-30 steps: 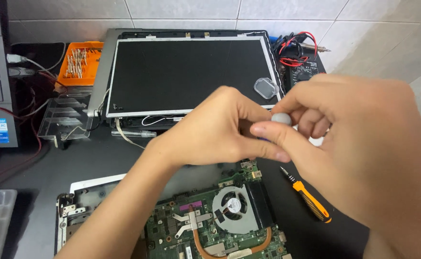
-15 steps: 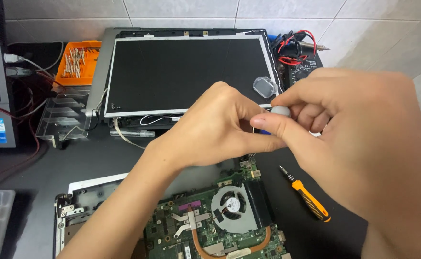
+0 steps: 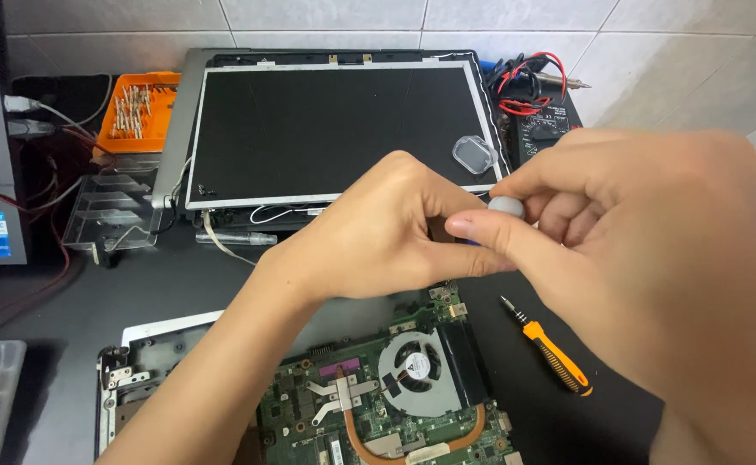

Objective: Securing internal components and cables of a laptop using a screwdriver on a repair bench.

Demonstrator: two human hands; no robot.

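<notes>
Both hands meet above the open laptop board [image 3: 395,405]. Compared with a second ago they have barely shifted; the right hand [image 3: 653,258] has turned slightly, so the small grey cap [image 3: 506,206] pinched in its fingertips shows more plainly. The left hand [image 3: 386,237] is closed around something hidden against that cap; what it is cannot be told. Behind the board, an orange tray [image 3: 137,112] holds a row of small metal bits, and a clear empty lid [image 3: 474,154] lies on the dark screen panel [image 3: 326,129]. An orange screwdriver [image 3: 550,357] rests right of the board on the tabletop [image 3: 180,284].
</notes>
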